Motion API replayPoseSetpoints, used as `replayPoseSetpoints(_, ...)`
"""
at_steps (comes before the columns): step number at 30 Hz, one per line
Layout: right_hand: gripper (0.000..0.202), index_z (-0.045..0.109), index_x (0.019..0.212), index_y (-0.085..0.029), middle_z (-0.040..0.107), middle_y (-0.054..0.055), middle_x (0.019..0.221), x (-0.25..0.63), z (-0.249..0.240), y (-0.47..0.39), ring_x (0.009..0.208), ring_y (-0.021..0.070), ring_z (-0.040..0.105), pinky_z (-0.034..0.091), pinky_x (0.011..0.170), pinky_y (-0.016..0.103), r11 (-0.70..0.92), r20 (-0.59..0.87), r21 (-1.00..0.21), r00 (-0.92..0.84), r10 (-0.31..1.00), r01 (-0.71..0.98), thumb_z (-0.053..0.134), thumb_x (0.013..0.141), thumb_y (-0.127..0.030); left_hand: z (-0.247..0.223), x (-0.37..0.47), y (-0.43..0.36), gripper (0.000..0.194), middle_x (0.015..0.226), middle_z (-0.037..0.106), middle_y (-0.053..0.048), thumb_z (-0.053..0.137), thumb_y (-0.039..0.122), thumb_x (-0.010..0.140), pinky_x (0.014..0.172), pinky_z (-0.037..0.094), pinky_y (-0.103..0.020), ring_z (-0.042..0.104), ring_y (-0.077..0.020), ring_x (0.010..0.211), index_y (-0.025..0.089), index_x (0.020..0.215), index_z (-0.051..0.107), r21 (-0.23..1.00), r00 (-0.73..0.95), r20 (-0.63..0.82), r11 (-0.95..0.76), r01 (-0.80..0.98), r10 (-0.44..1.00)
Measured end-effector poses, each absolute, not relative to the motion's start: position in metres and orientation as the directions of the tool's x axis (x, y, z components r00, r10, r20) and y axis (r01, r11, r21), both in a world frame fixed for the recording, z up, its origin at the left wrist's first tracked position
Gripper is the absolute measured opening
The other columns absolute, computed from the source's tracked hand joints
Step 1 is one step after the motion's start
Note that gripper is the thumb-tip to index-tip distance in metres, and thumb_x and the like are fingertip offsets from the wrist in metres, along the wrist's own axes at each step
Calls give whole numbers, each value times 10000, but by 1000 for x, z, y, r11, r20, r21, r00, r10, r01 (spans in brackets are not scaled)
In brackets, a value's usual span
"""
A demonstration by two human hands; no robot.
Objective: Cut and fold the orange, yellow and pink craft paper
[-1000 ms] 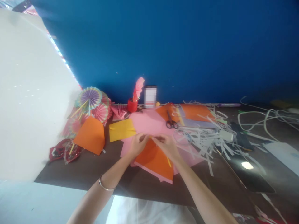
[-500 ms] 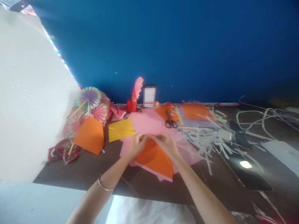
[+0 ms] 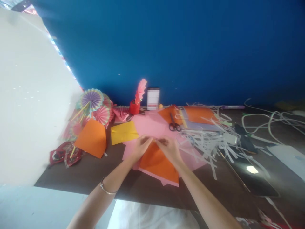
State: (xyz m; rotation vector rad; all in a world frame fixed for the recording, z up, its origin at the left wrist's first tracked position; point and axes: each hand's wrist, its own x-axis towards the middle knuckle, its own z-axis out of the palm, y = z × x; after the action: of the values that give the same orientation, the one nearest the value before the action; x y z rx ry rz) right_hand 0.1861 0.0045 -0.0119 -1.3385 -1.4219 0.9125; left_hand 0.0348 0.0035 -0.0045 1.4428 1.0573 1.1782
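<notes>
Both hands meet over the middle of the table at the upper end of an orange sheet of paper (image 3: 159,162). My left hand (image 3: 143,144) pinches it with thumb and fingertips. From the other side my right hand (image 3: 168,146) does the same, its fingers curled; the exact spot they grip is small and partly hidden. Pink paper sheets (image 3: 150,124) lie beneath the orange one and show along its lower edge. A yellow sheet (image 3: 124,133) rests just left of my left hand. Beyond my right hand is a pair of black scissors (image 3: 174,126).
At the left are folded paper fans (image 3: 91,100), another orange sheet (image 3: 91,138) and a red packet (image 3: 66,154). White paper strips (image 3: 207,140), a dark tablet (image 3: 252,175) and cables (image 3: 271,122) lie right. A red pot (image 3: 134,107) and a phone (image 3: 152,98) stand by the blue wall.
The orange sheet's lower edge has shifted slightly to the right. Both hands stay pinched at its upper end, with only small finger movement.
</notes>
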Motion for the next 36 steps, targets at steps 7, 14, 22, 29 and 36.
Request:
replayPoseSetpoints(7, 198, 652, 734, -173, 699, 67, 744, 187, -9, 2, 689, 197, 658, 520, 631, 300, 130, 147, -943, 32, 989, 306, 640, 680, -363, -7, 37, 7, 310, 769, 670, -41, 528, 429, 801, 741, 442, -292, 594, -188, 783, 159, 757, 674, 987, 169, 120, -136, 89, 978)
replayPoseSetpoints(14, 301, 649, 700, -163, 686, 64, 663, 192, -5, 2, 545, 181, 632, 514, 522, 284, 92, 104, -962, 37, 994, 258, 650, 665, -461, -16, 29, 16, 359, 597, 475, 21, 483, 447, 818, 569, 345, -234, 431, -118, 593, 166, 594, 495, 960, 106, 183, -201, 195, 977)
replayPoseSetpoints(22, 250, 642, 597, -159, 649, 38, 563, 196, 4, 4, 488, 158, 596, 469, 476, 250, 36, 51, -953, 43, 998, 300, 635, 662, -400, -16, 27, 17, 336, 643, 502, 8, 476, 448, 823, 608, 376, -232, 466, -131, 651, 161, 654, 522, 967, 127, 178, -198, 162, 976)
replayPoseSetpoints(29, 313, 641, 582, -161, 642, 37, 550, 196, -2, 6, 485, 166, 592, 468, 463, 258, 33, 50, -956, 50, 998, 290, 644, 643, -468, -14, 29, 16, 317, 694, 571, -2, 498, 447, 808, 646, 403, -239, 514, -145, 689, 164, 685, 570, 975, 117, 148, -165, 149, 982)
replayPoseSetpoints(36, 358, 644, 594, -157, 636, 41, 552, 196, 1, 6, 491, 165, 589, 466, 469, 255, 17, 33, -956, 49, 998, 291, 643, 650, -511, -13, 30, 15, 298, 690, 584, 2, 506, 431, 805, 655, 409, -240, 525, -144, 690, 166, 690, 579, 979, 117, 138, -154, 134, 983)
